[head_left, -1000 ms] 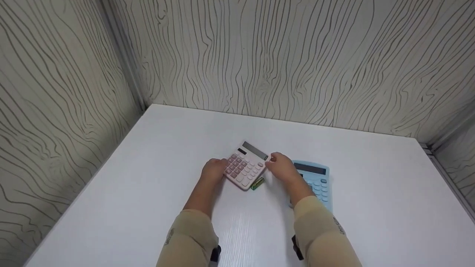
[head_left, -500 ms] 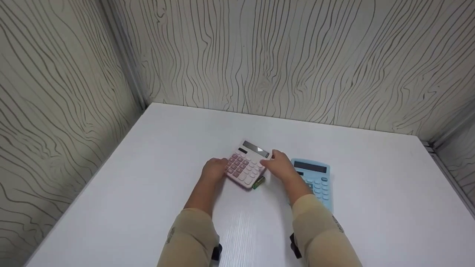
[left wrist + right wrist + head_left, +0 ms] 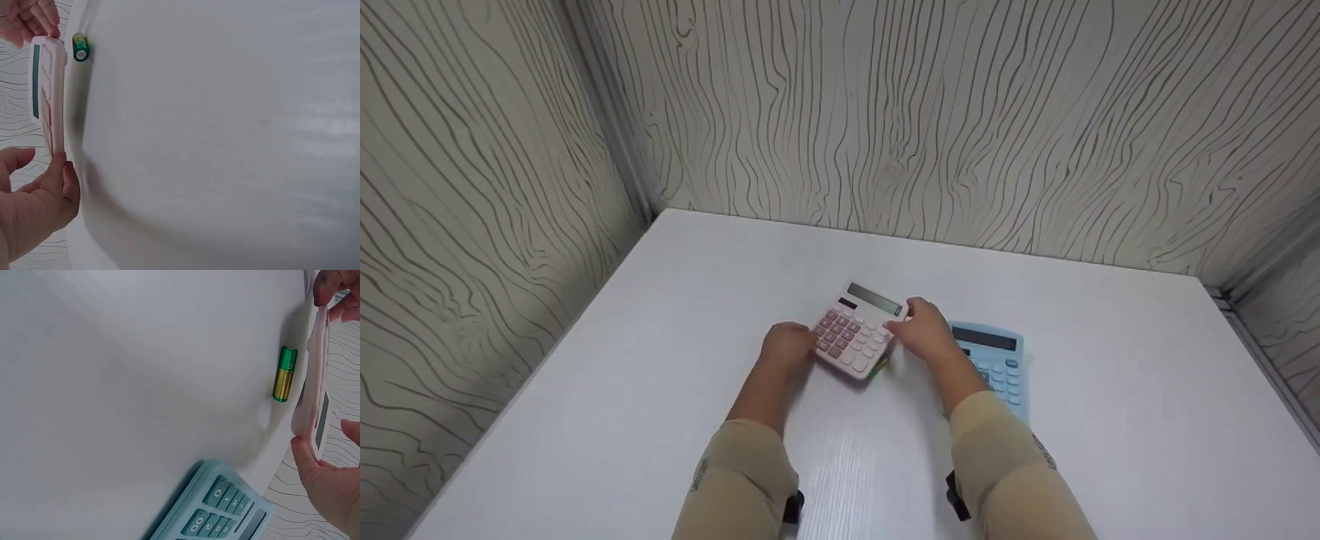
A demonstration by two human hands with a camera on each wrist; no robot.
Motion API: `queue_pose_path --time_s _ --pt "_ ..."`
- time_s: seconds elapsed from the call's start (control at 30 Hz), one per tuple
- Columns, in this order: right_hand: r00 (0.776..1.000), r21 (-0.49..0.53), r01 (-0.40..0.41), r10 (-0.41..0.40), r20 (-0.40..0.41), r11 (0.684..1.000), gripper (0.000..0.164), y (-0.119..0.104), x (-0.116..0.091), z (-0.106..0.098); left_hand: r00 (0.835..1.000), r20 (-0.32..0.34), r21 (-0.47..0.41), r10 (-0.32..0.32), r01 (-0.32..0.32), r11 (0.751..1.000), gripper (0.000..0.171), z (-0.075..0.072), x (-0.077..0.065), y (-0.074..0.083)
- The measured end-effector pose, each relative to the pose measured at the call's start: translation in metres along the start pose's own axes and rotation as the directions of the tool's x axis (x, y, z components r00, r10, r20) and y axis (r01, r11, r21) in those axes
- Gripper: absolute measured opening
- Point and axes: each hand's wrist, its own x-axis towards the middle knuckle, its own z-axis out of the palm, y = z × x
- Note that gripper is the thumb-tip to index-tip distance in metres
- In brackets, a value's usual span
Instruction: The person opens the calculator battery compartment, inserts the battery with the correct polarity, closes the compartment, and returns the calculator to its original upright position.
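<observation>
Both hands hold a pink calculator (image 3: pixel 851 330) with its keys and screen facing up. My left hand (image 3: pixel 789 346) grips its left edge, the thumb near the darker pink keys. On the opposite edge is my right hand (image 3: pixel 924 330), thumb over the front by the keys and fingers at the side. In both wrist views the calculator is held up off the table, seen edge-on. A green and gold battery (image 3: pixel 285 374) lies on the table beneath it, mostly covered by the calculator in the head view.
A light blue calculator (image 3: pixel 1006 371) lies on the white table (image 3: pixel 1110 420) at the right, partly under my right forearm. Wood-grain-patterned panels (image 3: pixel 885 112) stand at the back and the left of the table.
My right hand has shifted its hold, the thumb now over the calculator's front. The pink calculator has moved slightly up and left in the head view and covers more of the battery.
</observation>
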Motion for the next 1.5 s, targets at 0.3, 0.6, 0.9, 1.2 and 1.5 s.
queue_pose_path --time_s 0.3,0.6,0.9,1.2,1.5 --pt "0.997 0.025 0.04 -0.039 -0.067 0.999 0.057 -0.006 -0.011 -0.009 1.0 0.018 -0.085 0.0 0.002 0.996 0.037 -0.005 -0.003 0.005" --pt "0.993 0.077 0.069 -0.061 -0.099 0.995 0.053 -0.009 -0.024 -0.015 0.999 0.034 -0.123 0.017 -0.012 0.992 0.037 -0.003 -0.008 0.006" --pt "0.992 0.118 0.055 -0.041 -0.123 0.992 0.049 0.003 -0.034 -0.022 0.999 0.035 -0.091 0.042 -0.039 0.995 0.037 0.003 -0.025 0.015" --pt "0.982 0.2 0.043 -0.005 -0.186 0.979 0.036 0.021 -0.044 -0.03 0.992 0.041 -0.025 0.121 -0.12 0.992 0.04 0.011 -0.04 0.018" --pt "0.965 0.248 0.036 0.031 -0.262 0.968 0.023 0.036 -0.049 -0.04 0.987 0.053 0.034 0.149 -0.151 0.988 0.039 0.026 -0.053 0.02"
